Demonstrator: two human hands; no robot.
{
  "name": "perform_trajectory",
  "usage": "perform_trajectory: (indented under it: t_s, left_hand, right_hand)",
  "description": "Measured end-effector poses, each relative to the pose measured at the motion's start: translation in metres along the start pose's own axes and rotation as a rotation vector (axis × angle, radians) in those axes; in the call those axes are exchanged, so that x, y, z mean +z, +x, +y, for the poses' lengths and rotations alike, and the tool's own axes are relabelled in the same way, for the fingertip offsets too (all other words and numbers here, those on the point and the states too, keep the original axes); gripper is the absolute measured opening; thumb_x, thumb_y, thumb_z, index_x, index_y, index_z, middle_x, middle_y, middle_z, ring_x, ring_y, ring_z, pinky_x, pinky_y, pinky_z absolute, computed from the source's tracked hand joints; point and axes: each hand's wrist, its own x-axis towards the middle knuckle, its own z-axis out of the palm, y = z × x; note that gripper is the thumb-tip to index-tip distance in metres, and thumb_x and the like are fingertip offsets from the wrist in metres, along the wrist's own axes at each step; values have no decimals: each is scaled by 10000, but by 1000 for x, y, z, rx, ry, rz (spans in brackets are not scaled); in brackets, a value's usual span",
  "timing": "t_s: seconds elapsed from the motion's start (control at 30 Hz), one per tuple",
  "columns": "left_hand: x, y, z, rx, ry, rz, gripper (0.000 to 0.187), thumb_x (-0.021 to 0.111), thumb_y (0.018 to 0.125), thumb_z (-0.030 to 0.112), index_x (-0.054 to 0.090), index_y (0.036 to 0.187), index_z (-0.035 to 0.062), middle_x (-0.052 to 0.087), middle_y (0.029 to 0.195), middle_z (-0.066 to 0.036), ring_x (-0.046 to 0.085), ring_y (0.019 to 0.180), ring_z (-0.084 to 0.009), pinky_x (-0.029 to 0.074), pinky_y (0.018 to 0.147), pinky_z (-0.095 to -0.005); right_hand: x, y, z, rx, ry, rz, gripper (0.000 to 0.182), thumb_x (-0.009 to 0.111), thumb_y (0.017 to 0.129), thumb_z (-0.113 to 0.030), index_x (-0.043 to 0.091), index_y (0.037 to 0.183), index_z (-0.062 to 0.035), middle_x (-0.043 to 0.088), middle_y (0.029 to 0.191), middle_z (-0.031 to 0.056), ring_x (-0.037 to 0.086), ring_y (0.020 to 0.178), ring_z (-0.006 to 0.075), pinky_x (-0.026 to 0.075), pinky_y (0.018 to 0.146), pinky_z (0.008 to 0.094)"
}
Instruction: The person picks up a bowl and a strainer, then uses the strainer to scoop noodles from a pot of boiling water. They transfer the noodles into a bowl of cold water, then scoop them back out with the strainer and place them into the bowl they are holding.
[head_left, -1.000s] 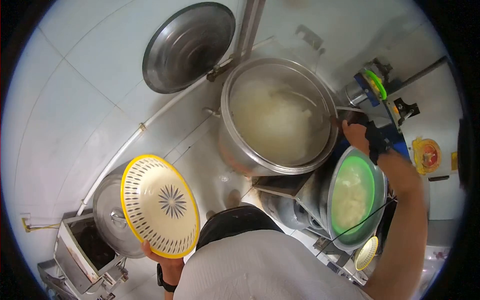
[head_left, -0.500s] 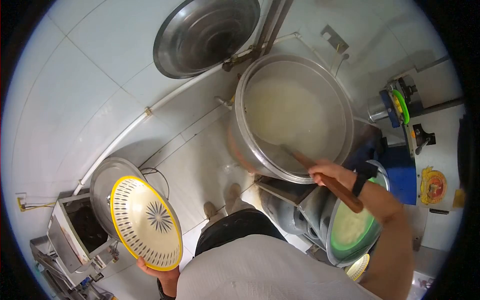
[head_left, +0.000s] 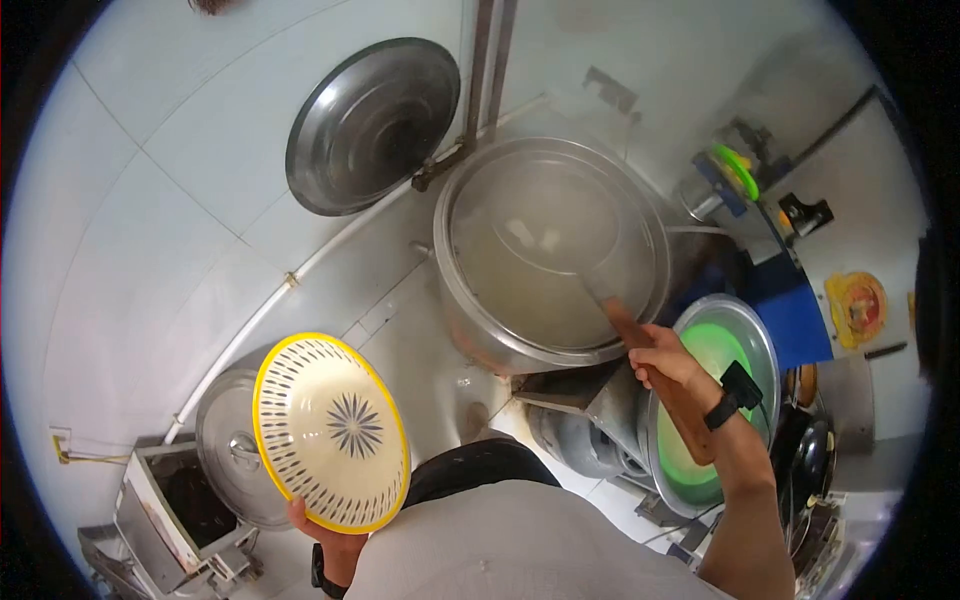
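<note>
My left hand (head_left: 328,532) grips the lower edge of a cream plastic colander (head_left: 355,425) with a yellow rim, tilted so its slotted inside faces me. Nothing lies in it. My right hand (head_left: 662,358) is closed around the thick wooden handle of a large scoop (head_left: 690,425). The scoop's wide round head is inside the big metal pot (head_left: 470,328), near the surface of the cloudy liquid, with a few pale pieces showing within its outline. Its handle slants out over the pot's near right rim.
Right of the pot stands a metal basin (head_left: 766,345) with a green container inside. A steel lid (head_left: 375,125) leans on the wall by a white pipe (head_left: 255,318). Another lid (head_left: 225,430) is behind the colander, beside a box-shaped appliance (head_left: 150,510). Dark pans (head_left: 808,455) are at right.
The scoop's head has come up into sight in the pot, and its handle now stands steeper. The colander has shifted right, closer to the pot. The camera view has turned a little.
</note>
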Motion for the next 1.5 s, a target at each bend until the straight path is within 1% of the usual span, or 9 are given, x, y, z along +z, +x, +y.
perform_trajectory:
  t_s: [0.33,0.6,0.67,0.73,1.07,1.33,1.4,1.47,1.5]
  left_hand:
    - [-28,-7,25,-130,-83,-142,555,474,761,391,415,1226,94,512,1167,-98,543,999,-258,477,807,-421]
    - [-67,6,25,-339,-73,-265,566,506,735,368,423,1221,91,519,1158,-81,537,1005,-261,461,830,-438]
    - [-62,4,29,-401,-97,-204,561,503,736,379,431,1210,87,528,1140,-76,542,992,-263,462,825,-441]
    - [-64,4,31,-417,-91,-176,555,494,745,393,436,1201,83,532,1127,-78,545,986,-248,461,830,-420]
    - [-59,-2,31,-397,-29,-197,544,472,757,389,443,1184,54,543,1105,-94,569,939,-227,502,752,-369]
    - [-71,2,30,-418,-67,-199,517,476,757,356,459,1172,49,546,1108,-114,572,946,-252,496,783,-404]
    - [-78,4,29,-409,-146,-181,507,491,755,331,461,1171,42,544,1117,-132,577,945,-268,496,786,-419]
    - [-91,6,28,-404,-165,-138,505,515,747,296,456,1174,34,542,1119,-143,577,947,-276,491,792,-431]
    - [-97,5,27,-385,-148,-139,513,526,739,287,450,1177,31,543,1113,-153,580,941,-277,488,799,-433]
  right_hand:
    - [71,-199,30,-84,83,228,549,554,724,34,328,1225,19,492,564,59,484,404,140,381,356,258]
    - [117,-349,117,-124,-116,887,582,543,696,55,334,1237,18,531,647,70,508,419,139,392,357,248]
    - [127,-368,120,30,-268,1014,582,547,710,35,324,1247,1,580,717,132,576,502,229,445,432,304]
    - [110,-378,162,-50,-1132,1232,592,536,727,23,303,1268,-32,601,813,209,609,651,337,477,552,368]
    - [112,-375,218,111,-868,1370,594,532,737,6,332,1274,-151,581,777,173,588,679,314,450,604,361]
    - [51,-360,247,90,-1232,1391,545,487,778,-25,322,1295,-81,536,984,229,553,891,358,457,712,398]
    - [18,-342,271,-66,-1134,1358,547,495,744,-1,356,1267,-72,553,919,205,554,797,373,447,690,393]
    - [34,-313,226,265,-452,1262,453,524,760,-53,407,1196,-27,562,910,185,558,783,322,451,687,375]
    - [16,-311,252,206,-983,1316,433,534,760,-62,421,1176,-22,559,908,174,553,796,304,449,696,370]
